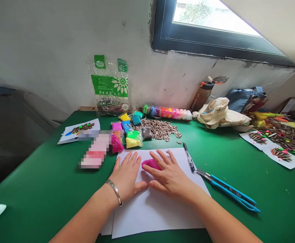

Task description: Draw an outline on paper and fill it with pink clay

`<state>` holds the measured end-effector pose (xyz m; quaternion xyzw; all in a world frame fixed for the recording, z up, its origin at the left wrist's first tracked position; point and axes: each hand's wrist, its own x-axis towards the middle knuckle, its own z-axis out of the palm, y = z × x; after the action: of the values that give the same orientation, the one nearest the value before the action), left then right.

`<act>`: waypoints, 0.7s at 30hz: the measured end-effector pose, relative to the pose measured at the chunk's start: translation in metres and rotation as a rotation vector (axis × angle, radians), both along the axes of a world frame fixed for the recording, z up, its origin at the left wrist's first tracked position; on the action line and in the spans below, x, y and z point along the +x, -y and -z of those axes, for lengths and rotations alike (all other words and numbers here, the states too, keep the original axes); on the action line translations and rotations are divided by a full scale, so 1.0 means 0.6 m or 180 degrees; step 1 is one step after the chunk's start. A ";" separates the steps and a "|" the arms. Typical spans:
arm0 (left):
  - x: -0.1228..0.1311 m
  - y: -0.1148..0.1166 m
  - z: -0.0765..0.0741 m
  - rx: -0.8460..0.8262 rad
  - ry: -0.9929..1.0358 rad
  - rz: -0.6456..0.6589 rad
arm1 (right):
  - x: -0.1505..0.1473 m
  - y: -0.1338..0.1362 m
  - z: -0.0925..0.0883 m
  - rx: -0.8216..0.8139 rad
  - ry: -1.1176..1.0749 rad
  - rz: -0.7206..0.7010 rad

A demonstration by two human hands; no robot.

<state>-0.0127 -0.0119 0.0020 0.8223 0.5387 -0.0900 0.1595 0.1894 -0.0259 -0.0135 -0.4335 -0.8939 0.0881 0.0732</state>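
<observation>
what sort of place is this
Probably an indoor craft spot, though whether a home or a classroom I can't tell. A green table holds packets of what looks like coloured clay, loose seeds and white paper.

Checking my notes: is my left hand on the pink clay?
No, the pink clay lies partly under your right hand instead.

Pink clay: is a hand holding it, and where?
Nothing is held; the right hand spreads partly over the pink clay, the left hand on the paper.
</observation>
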 end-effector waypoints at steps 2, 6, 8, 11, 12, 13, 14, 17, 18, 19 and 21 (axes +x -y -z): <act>0.000 -0.001 0.001 0.0006 -0.0004 -0.0003 | -0.009 0.000 0.001 0.0035 0.0015 -0.0047; -0.001 -0.001 0.003 0.0020 0.0045 -0.0003 | -0.021 -0.001 0.002 0.0204 0.0047 -0.0029; -0.002 -0.001 0.004 0.0025 0.0068 0.0005 | -0.022 -0.001 0.003 0.0272 0.0051 -0.0005; -0.002 -0.001 0.002 0.0018 0.0077 0.0002 | -0.021 0.000 0.005 0.0300 0.0030 0.0002; -0.002 -0.001 0.002 0.0021 0.0079 0.0004 | -0.021 0.000 0.006 0.0296 0.0019 0.0007; -0.002 -0.001 0.001 0.0025 0.0081 0.0009 | -0.021 0.001 0.007 0.0290 0.0011 0.0015; -0.002 -0.001 0.001 0.0030 0.0081 0.0014 | -0.022 0.001 0.008 0.0285 0.0005 0.0022; -0.002 0.000 0.000 0.0032 0.0066 0.0018 | -0.024 0.001 0.009 0.0296 -0.0012 0.0042; -0.002 0.000 0.000 0.0031 0.0063 0.0015 | -0.024 0.001 0.009 0.0295 -0.0016 0.0040; -0.003 0.000 0.000 0.0029 0.0064 0.0010 | -0.023 0.001 0.009 0.0286 -0.0018 0.0045; -0.003 0.000 0.001 0.0036 0.0077 0.0009 | -0.021 0.000 0.009 0.0234 -0.0013 0.0050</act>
<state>-0.0146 -0.0121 0.0015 0.8250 0.5361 -0.0771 0.1612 0.1768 -0.0257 -0.0189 -0.4373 -0.8929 0.0555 0.0916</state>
